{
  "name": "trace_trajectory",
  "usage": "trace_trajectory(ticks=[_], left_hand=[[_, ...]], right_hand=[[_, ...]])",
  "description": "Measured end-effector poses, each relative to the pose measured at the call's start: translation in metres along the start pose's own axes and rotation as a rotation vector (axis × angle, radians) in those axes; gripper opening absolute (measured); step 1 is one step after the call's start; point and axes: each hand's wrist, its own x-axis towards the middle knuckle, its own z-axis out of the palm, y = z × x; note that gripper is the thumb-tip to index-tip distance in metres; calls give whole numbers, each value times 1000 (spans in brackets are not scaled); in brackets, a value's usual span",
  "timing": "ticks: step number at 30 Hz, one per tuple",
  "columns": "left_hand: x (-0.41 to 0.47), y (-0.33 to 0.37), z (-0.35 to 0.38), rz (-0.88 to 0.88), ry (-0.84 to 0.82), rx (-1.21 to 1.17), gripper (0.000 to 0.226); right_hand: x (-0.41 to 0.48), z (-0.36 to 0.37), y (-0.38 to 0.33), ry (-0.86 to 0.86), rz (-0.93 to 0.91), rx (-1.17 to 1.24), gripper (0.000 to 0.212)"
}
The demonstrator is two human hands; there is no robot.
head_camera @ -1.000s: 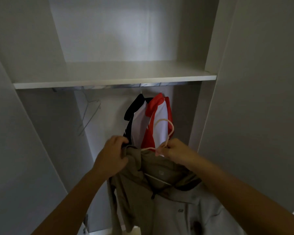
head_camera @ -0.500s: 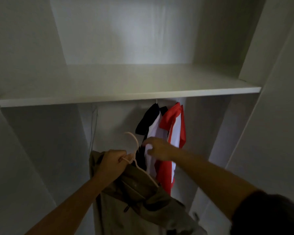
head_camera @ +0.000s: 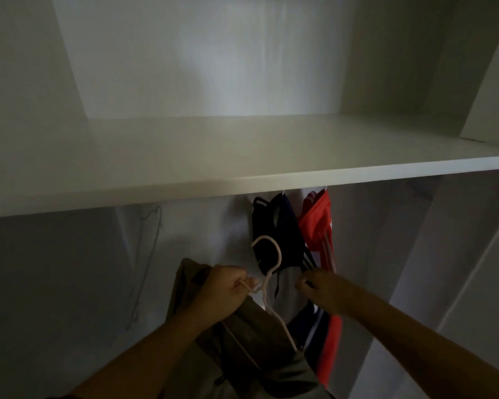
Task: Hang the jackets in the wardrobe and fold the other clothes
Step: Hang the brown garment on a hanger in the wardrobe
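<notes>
Left hand (head_camera: pixel 225 295) grips the pale hanger (head_camera: pixel 267 254) with the olive jacket (head_camera: pixel 242 344) at 6 o'clock, not yet hung, while the right hand (head_camera: pixel 320 289) pinches the dark jacket (head_camera: pixel 274 226), already hung beside the red jacket (head_camera: pixel 317 223) at 1 o'clock.

Shelf (head_camera: pixel 185 191) hides tops of dark jacket (head_camera: pixel 274 226), red jacket (head_camera: pixel 314 223). Olive jacket (head_camera: pixel 242 341) cut by bottom edge. Wire hanger (head_camera: pixel 149 246) blurred.
</notes>
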Motion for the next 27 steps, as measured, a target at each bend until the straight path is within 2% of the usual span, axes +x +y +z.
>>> trace_trajectory(ticks=[3,4,6,9,10,12,14,16,20,23,25,27], left_hand=[[24,-21,8,-71,16,-10,54],[31,-28,8,-73,29,1,55],[46,-40,6,-60,50,58,54],[67,-54,2,-100,56,51,38],[73,-57,2,-108,49,22,35],[84,-63,1,-112,45,1,34],[93,-66,-3,-110,55,7,35],[103,-67,-6,-129,55,-3,37],[121,-75,-16,-130,56,49,45],[135,-82,-19,-102,81,201,48],[143,-84,-21,-84,121,291,43],[150,-83,-25,-50,168,283,33]], right_hand=[[-18,-1,4,44,-63,203,59],[-21,0,1,60,-83,249,57],[-18,8,3,142,-137,189,49],[-20,13,-12,434,-158,-138,62],[-20,12,-20,490,-191,-121,63],[-21,9,-32,447,-274,81,59],[-16,11,-38,403,-345,140,34],[-5,10,-43,394,-300,118,14],[20,13,-48,388,-248,127,19],[37,7,-47,458,-251,134,25],[44,0,-48,487,-265,184,29],[50,-7,-50,512,-277,200,26]])
